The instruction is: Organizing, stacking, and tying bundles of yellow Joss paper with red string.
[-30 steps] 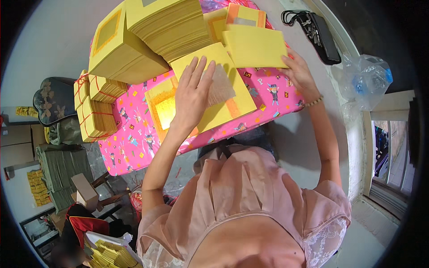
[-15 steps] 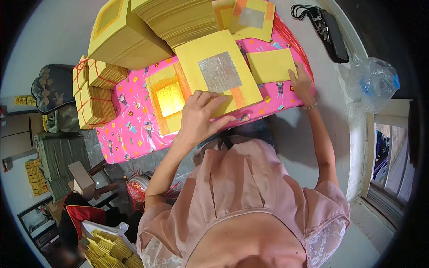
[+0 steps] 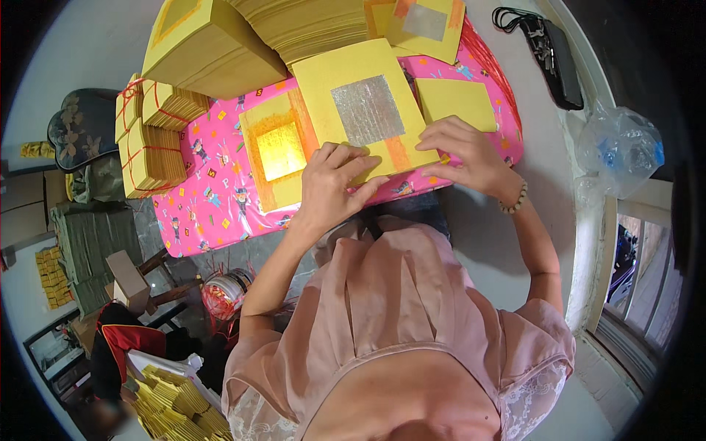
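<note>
A thick sheet or stack of yellow paper with a silver foil square and an orange band lies at the table's middle, tilted. My left hand is at its near edge, fingers curled on top and thumb along the front; their tips are partly hidden. My right hand is at its near right corner, thumb and fingers apart, nothing visible between them. Left of it lies yellow paper with a gold foil square framed in orange. A plain yellow sheet lies to the right, just beyond my right hand.
Tall yellow paper stacks stand at the back, beside bundles tied with red string. More foil-squared sheets and red strings lie far right on the pink patterned tablecloth. A black pouch and clear plastic bag are farther right.
My right hand has left the plain yellow sheet and come leftward to the corner of the silver-squared paper. My left hand stays at that paper's near edge. The view has shifted slightly.
</note>
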`<move>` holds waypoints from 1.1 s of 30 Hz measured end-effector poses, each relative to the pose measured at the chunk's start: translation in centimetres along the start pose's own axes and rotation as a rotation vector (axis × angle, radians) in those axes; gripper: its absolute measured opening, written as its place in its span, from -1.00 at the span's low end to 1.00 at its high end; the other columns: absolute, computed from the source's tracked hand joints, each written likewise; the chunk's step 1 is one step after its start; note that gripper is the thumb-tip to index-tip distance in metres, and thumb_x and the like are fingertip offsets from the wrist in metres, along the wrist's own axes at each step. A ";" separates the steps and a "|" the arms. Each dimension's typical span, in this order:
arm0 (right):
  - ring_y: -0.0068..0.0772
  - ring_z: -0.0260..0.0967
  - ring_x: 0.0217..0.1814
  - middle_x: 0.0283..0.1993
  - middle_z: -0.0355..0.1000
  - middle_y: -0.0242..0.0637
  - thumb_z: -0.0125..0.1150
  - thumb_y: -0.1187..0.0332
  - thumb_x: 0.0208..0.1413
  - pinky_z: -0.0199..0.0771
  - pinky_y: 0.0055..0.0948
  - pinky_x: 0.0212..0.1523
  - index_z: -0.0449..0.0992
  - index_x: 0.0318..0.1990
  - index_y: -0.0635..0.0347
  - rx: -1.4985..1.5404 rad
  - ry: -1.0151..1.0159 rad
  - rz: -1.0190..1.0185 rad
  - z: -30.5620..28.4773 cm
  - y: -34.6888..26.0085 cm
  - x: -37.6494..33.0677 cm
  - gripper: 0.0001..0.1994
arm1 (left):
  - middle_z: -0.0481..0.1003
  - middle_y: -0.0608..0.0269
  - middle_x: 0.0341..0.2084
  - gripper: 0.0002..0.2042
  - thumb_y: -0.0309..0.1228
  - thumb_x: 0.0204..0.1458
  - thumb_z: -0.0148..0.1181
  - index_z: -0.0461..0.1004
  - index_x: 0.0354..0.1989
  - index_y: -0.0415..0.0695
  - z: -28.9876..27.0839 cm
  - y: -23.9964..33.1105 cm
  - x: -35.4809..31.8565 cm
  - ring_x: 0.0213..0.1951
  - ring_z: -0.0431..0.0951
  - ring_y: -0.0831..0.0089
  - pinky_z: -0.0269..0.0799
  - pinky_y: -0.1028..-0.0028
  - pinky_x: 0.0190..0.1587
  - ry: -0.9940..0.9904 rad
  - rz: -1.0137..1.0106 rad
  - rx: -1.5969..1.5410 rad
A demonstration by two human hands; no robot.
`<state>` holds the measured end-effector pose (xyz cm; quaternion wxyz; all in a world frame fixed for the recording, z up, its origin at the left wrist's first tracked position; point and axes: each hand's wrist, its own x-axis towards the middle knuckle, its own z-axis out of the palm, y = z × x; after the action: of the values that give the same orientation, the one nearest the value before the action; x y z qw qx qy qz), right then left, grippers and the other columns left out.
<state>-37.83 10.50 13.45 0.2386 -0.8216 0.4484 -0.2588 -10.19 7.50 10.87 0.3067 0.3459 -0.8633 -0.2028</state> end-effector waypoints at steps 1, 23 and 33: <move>-0.21 0.41 0.00 -0.08 0.47 -0.24 0.41 0.36 -0.02 0.41 -0.31 0.02 0.56 -0.13 0.18 -0.027 -0.011 -0.013 0.3 0.2 0.1 -0.71 | 0.59 0.20 -0.30 -0.72 -0.35 -0.20 0.50 0.68 -0.25 -0.10 0.0 0.0 0.1 -0.27 0.52 0.29 0.48 0.37 -0.20 0.003 -0.010 -0.014; -0.25 0.41 -0.20 -0.27 0.46 -0.32 0.31 0.34 0.08 0.45 -0.32 -0.19 0.56 -0.34 0.23 -0.003 0.029 -0.006 0.7 0.7 1.0 -0.86 | 0.61 0.21 -0.40 -0.87 -0.38 -0.09 0.40 0.72 -0.38 -0.12 0.3 0.2 0.4 -0.41 0.48 0.32 0.42 0.39 -0.32 0.051 -0.077 -0.074; -0.23 0.39 -0.20 -0.27 0.45 -0.30 0.28 0.34 0.10 0.43 -0.31 -0.19 0.55 -0.34 0.24 -0.001 0.023 0.001 0.5 0.6 1.3 -0.85 | 0.61 0.21 -0.41 -0.89 -0.40 -0.09 0.40 0.71 -0.39 -0.14 0.5 0.1 0.5 -0.42 0.48 0.31 0.42 0.39 -0.33 0.065 -0.094 -0.067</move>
<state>-37.29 9.22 13.01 0.2332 -0.8185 0.4516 -0.2680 -10.85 7.29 10.79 0.3358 0.3822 -0.8284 -0.2344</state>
